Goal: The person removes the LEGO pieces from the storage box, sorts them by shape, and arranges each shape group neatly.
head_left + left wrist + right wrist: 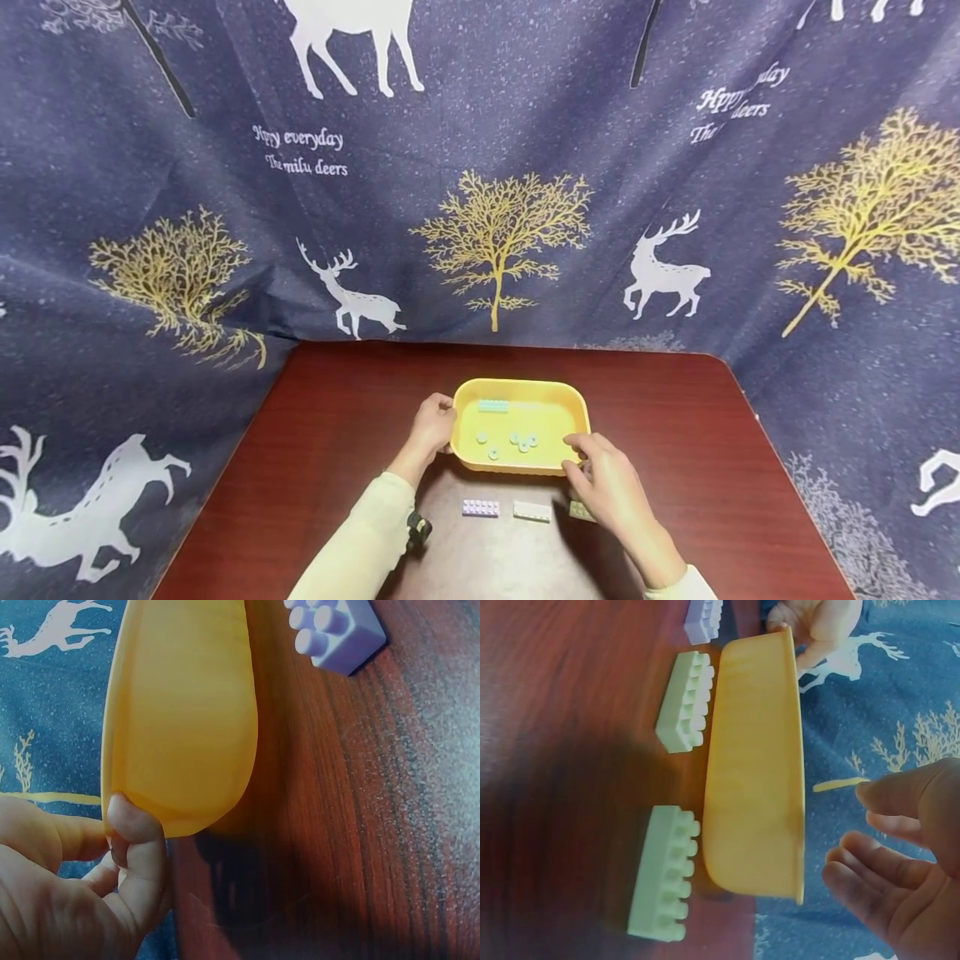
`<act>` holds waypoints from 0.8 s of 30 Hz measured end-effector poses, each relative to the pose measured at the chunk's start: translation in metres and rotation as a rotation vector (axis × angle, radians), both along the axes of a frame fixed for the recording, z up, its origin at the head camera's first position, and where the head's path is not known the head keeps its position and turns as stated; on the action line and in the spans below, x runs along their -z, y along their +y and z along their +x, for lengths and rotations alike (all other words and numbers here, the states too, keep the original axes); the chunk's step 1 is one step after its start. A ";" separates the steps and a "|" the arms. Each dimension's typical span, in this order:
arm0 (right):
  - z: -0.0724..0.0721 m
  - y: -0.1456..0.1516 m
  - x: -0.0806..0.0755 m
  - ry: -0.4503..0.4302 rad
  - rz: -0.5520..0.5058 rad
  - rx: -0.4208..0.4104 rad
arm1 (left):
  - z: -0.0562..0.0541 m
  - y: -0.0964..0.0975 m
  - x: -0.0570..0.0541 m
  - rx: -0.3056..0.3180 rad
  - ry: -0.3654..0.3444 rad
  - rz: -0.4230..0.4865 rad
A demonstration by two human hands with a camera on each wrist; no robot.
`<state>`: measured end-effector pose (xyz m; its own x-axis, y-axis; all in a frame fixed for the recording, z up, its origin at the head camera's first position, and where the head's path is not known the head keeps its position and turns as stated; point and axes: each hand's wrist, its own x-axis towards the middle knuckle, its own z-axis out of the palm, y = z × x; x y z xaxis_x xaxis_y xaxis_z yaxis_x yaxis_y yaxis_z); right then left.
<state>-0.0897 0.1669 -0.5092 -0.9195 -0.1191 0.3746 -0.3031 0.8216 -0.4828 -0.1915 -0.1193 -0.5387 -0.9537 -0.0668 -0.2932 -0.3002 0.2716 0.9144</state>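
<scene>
The yellow box (517, 468), its long way running nine to three, sits at twelve o'clock from the toy blocks (532, 511) — the left hand (432, 423) pinches it at nine, while the right hand (609, 479), fingers apart and holding nothing, is close by at four.

My left arm (347, 552), in a long cream fabric sleeve (386, 504), reaches forward and inward, its bare left wrist (408, 463) showing past the cuff. My bare left grip (432, 427) is set in a pinch, its digits (142, 851) bent. Of my right arm, a cream cuff (681, 586) and the bare right wrist (654, 553) show, angled inward too. My bare right grip (611, 479) has its thumb (577, 478) parted from loosely bent fingers (591, 444). My left grip reaches farther forward.
</scene>
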 end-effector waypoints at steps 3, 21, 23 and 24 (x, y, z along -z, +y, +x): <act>-0.005 -0.003 -0.003 0.012 0.005 -0.010 | -0.001 0.000 0.000 0.001 0.005 0.002; -0.033 -0.025 -0.005 -0.059 -0.013 -0.050 | 0.001 0.001 0.000 -0.009 0.011 0.009; -0.036 -0.027 -0.004 -0.062 -0.011 -0.050 | 0.002 0.001 -0.001 -0.006 0.016 0.014; -0.038 -0.027 -0.003 -0.063 -0.007 -0.045 | 0.002 0.002 -0.001 -0.007 0.016 0.018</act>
<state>-0.1279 0.1397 -0.5062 -0.9350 -0.1588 0.3171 -0.3088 0.8042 -0.5078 -0.1893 -0.1177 -0.5375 -0.9579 -0.0684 -0.2790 -0.2871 0.2529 0.9239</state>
